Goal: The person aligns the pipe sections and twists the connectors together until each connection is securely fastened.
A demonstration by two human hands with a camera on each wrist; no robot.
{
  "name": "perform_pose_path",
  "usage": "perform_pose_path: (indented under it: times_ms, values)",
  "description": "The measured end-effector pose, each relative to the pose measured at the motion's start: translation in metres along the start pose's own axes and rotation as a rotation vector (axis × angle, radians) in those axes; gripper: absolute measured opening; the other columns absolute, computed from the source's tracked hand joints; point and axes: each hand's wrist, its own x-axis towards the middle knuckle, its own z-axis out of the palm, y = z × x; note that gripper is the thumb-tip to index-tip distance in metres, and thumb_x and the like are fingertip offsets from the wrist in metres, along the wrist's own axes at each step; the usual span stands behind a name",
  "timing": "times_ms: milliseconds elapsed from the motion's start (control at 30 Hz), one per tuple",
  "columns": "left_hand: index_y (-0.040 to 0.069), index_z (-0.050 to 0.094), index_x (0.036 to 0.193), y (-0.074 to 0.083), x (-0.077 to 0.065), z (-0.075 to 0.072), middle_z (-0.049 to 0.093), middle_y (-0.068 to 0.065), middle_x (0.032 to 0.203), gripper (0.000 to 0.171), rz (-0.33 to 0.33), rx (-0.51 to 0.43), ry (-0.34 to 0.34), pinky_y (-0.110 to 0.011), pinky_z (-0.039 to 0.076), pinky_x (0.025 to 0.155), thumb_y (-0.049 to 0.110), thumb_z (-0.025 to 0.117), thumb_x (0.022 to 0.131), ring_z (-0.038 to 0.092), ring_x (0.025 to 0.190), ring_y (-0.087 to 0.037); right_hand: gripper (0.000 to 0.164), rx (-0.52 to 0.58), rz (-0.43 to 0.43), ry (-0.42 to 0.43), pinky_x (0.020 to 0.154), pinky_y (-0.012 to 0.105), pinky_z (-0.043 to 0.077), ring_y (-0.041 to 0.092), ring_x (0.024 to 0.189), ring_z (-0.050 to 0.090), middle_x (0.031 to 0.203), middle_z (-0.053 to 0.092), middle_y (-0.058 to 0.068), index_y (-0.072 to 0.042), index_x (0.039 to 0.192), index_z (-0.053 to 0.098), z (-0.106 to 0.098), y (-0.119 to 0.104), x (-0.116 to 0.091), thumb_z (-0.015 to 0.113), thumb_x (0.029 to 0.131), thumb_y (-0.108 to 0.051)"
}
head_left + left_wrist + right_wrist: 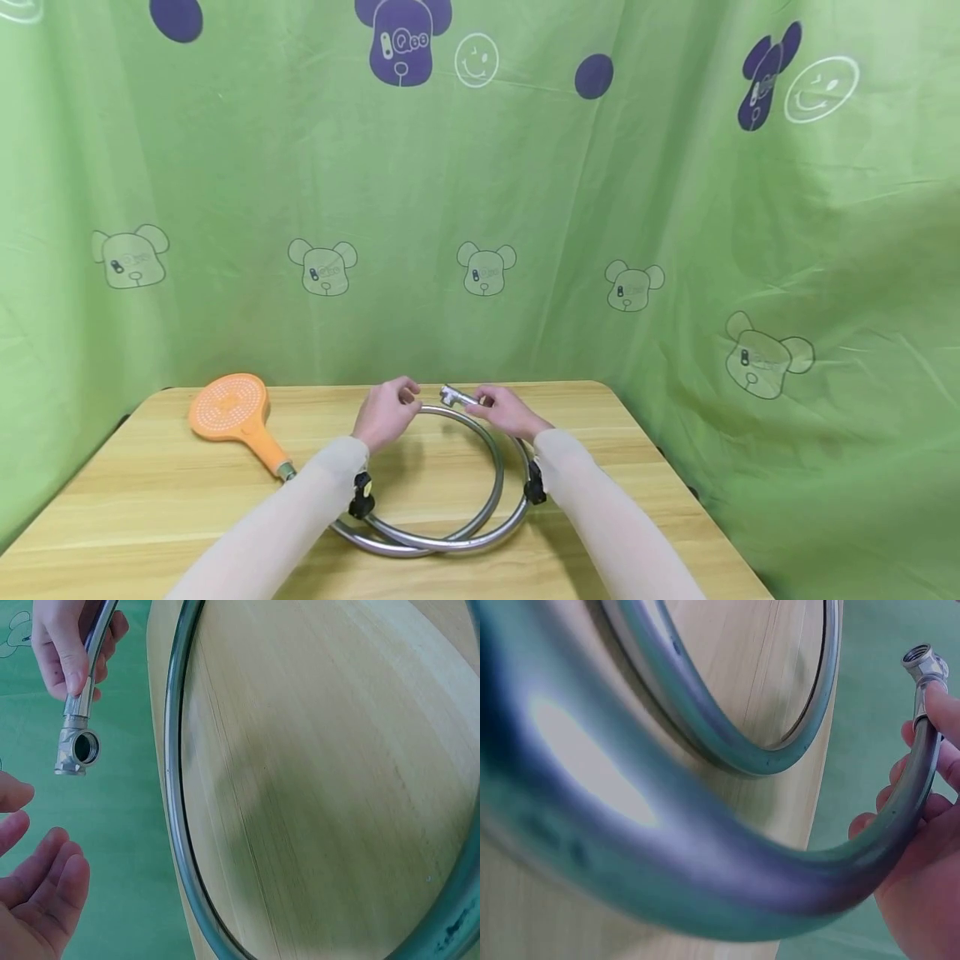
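Note:
My right hand (pixel 508 410) grips a silver shower hose (pixel 457 545) close to its end, thumb on the end collar and fingers curled round the tube. A metal fitting (pixel 73 750) with a round threaded opening sits on that end, pointing toward my left hand. My left hand (pixel 386 414) is just left of the fitting, apart from it, its fingers loosely bent with nothing between them. The hose loops in coils over the table between my forearms. At its other end is an orange shower head (pixel 227 408), lying face up at the back left.
Beneath everything is a light wooden table (pixel 150 517). Green cloth (pixel 420 325) with bear prints hangs behind it and at both sides. Each wrist wears a small black camera (pixel 362 497). Part of the hose passes under the left forearm.

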Motion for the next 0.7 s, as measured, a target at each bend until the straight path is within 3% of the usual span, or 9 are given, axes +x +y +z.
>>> perform_pose_path:
  times_ms: [300, 700]
  values:
    - [0.017, 0.07, 0.111, -0.004, 0.0, -0.003, 0.074, -0.004, 0.1, 0.022, -0.008, 0.022, -0.017, -0.04, 0.057, 0.078, 0.019, 0.07, 0.089, 0.067, 0.086, -0.02, 0.015, -0.041, 0.031, 0.031, 0.051, 0.024, 0.036, 0.012, 0.06, 0.042, 0.071, 0.049, -0.001, -0.007, 0.097, 0.066, 0.001, 0.008, -0.001, 0.064, 0.099, -0.022]
    - [0.016, 0.07, 0.111, -0.01, -0.003, -0.01, 0.073, -0.004, 0.097, 0.023, -0.025, 0.044, -0.027, -0.035, 0.056, 0.072, 0.019, 0.072, 0.088, 0.066, 0.081, -0.019, 0.016, -0.108, 0.177, 0.098, 0.046, 0.026, 0.032, 0.013, 0.055, 0.039, 0.067, 0.045, -0.002, -0.01, 0.095, 0.065, 0.001, 0.02, 0.0, 0.064, 0.099, -0.025]
